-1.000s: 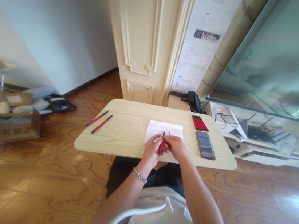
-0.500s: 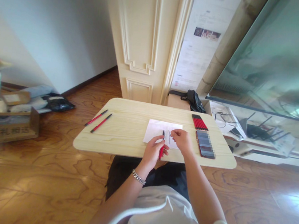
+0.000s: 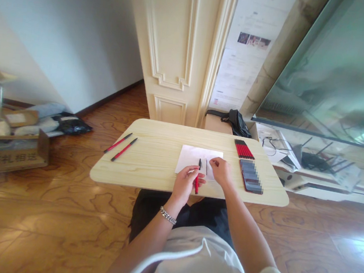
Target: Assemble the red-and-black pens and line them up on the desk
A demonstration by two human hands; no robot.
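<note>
The left hand (image 3: 183, 184) grips a red-and-black pen (image 3: 196, 184) nearly upright over the near edge of a sheet of white paper (image 3: 195, 160), its fingers (image 3: 193, 170) clenched around the red barrel so that the dark upper end stands clear, apparently to keep it steady and in view. The right hand (image 3: 221, 170) sits just beside it on the paper, its fingers drawn together close to a thin dark rod (image 3: 206, 167), perhaps a pen refill; whether they pinch it, I cannot tell. The paper seems laid on the pale wooden table (image 3: 153, 150) as a plain ground that lets small parts show. Two red pens (image 3: 120, 147) lie side by side at the table's left, well away from the hands, while a tight row of red pens (image 3: 243, 150) and a phone (image 3: 250, 177) with a pixelated screen sit at its right, clear of the working spot.
</note>
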